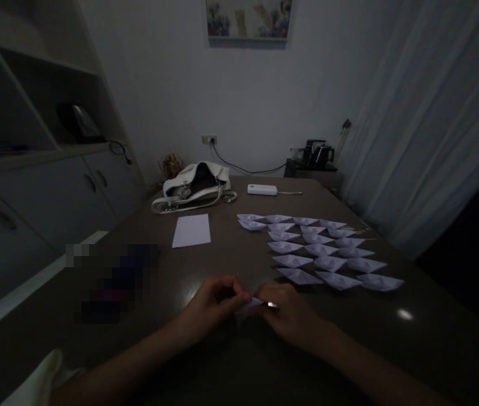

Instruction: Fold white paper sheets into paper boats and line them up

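Between my two hands, low over the near part of the table, is a small folded piece of white paper [255, 302]. The thumb and fingers of my left hand [218, 301] pinch its left end. My right hand [284, 310] grips the other end, its fingers curled over and hiding much of the paper. Just beyond and to the right stand several folded paper boats [328, 263] in rows. A stack of white paper sheets [191, 230] lies farther off, left of the middle.
A white handbag [199, 186] sits open at the far left of the table [231, 248]. A white power bank [262, 190] with a short cable lies at the back. On the left, a pixelated dark patch [121, 282] covers something. Cabinets [49, 192] line the left wall.
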{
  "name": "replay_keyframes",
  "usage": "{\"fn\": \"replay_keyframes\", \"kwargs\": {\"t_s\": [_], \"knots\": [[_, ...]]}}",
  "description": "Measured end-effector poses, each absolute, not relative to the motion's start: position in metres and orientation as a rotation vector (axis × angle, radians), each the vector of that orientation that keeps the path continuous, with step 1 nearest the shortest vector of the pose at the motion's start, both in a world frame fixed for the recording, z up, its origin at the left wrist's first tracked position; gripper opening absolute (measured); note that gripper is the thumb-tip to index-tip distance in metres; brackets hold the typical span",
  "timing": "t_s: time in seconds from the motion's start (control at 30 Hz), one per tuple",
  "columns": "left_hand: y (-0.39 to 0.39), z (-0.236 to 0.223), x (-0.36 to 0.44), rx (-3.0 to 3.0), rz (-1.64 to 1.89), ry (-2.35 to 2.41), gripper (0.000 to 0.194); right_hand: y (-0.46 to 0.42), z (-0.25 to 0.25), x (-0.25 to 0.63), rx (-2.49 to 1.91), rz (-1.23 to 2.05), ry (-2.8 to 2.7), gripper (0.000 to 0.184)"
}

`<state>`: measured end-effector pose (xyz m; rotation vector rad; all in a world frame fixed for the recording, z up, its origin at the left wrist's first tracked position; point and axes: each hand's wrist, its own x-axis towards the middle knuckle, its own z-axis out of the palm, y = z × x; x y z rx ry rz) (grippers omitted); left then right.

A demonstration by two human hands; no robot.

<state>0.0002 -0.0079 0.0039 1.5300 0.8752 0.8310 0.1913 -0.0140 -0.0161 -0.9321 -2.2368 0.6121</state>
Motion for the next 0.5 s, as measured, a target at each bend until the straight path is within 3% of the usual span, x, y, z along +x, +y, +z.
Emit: {"fn": "replay_keyframes", "kwargs": {"t_s": [0.2,0.3,0.5], "knots": [[-0.003,0.002,-0.004,1.749,0.851,0.967,0.016,-0.013,-0.005,0.192,-1.008,0.69,-2.07,0.008],[-0.002,0.002,-0.006,1.974,0.884,1.032,0.011,-0.016,-0.001,0.191,-1.002,0.659,-2.019,0.018],[-0.006,0.006,-0.003,2.044,0.858,0.996,0.016,-0.016,-0.004,0.189,-1.009,0.642,-1.928,0.009]]}}
